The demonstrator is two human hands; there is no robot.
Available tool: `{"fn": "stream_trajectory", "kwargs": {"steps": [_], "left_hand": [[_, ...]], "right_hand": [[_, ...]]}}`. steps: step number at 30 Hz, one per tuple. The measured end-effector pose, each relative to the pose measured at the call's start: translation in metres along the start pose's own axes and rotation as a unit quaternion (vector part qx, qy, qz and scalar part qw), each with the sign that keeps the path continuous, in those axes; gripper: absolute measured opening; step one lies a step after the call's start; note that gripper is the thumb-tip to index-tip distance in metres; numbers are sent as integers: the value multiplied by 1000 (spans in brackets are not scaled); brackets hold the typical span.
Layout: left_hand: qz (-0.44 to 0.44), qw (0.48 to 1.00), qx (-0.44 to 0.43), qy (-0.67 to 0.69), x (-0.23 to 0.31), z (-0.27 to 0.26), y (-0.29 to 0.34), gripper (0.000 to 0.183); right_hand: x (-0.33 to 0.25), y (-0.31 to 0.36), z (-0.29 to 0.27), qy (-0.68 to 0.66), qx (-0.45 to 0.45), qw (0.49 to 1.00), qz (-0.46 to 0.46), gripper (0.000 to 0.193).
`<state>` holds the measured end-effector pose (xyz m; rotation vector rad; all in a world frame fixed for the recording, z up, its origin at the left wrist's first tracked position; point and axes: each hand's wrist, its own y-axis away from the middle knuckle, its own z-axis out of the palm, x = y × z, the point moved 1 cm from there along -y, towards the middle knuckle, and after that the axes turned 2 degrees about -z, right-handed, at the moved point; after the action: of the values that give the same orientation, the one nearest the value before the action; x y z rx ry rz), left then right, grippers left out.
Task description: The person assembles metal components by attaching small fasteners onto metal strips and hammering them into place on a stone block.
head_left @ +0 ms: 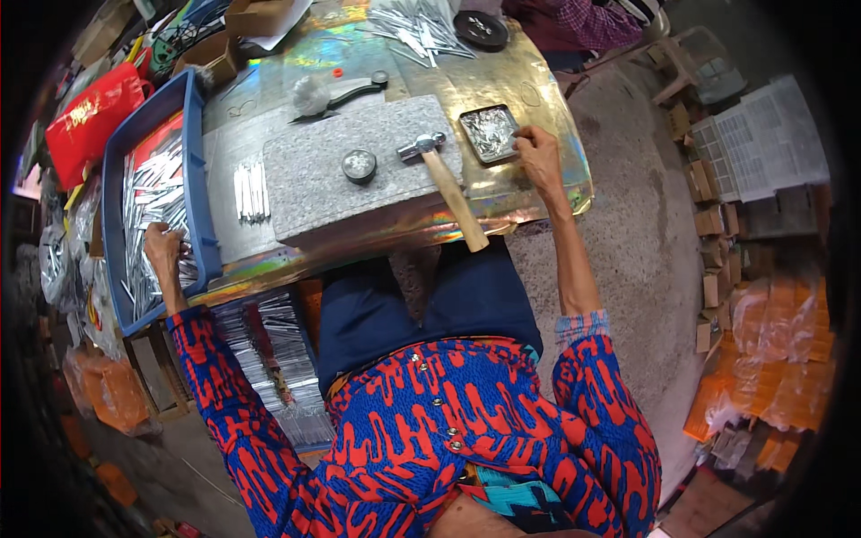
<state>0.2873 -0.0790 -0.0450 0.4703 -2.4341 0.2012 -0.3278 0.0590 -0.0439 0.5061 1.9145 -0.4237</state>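
My left hand reaches into a blue plastic tray, its curled fingers among thin silvery metal strips; what they grip is too small to make out. At the right, my right hand has its fingers pinched at the edge of a small dark square tray of tiny shiny metal parts. Between my hands lies a grey stone slab. A ball-peen hammer rests on it, wooden handle over the near edge. Beside the hammer sits a small round metal piece.
Several strips lie in a row left of the slab. Behind it are a dark-handled tool, a pile of strips and a round black dish. A red bag stands beyond the blue tray. Another person's checked sleeve shows at far right.
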Motion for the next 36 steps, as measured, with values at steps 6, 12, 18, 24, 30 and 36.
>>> {"fn": "stream_trajectory", "kwargs": {"steps": [6,12,18,24,30,36], "left_hand": [[47,998,-11,50,14,-32,27,20],[113,993,-8,8,10,-40,48,9],[75,977,50,192,6,-51,80,8],[-17,867,5,497,31,-49,120,10],[-71,604,-281,742,97,-11,171,27],[-124,624,-344,690,163,26,219,35]], "right_hand": [[13,-20,19,251,15,947,-198,22],[17,-33,23,322,37,935,-140,23],[20,-35,29,369,39,917,-148,22],[23,-32,33,407,37,878,-249,21],[32,-42,21,357,-7,908,-219,20],[16,-36,11,119,-62,987,-86,15]]}}
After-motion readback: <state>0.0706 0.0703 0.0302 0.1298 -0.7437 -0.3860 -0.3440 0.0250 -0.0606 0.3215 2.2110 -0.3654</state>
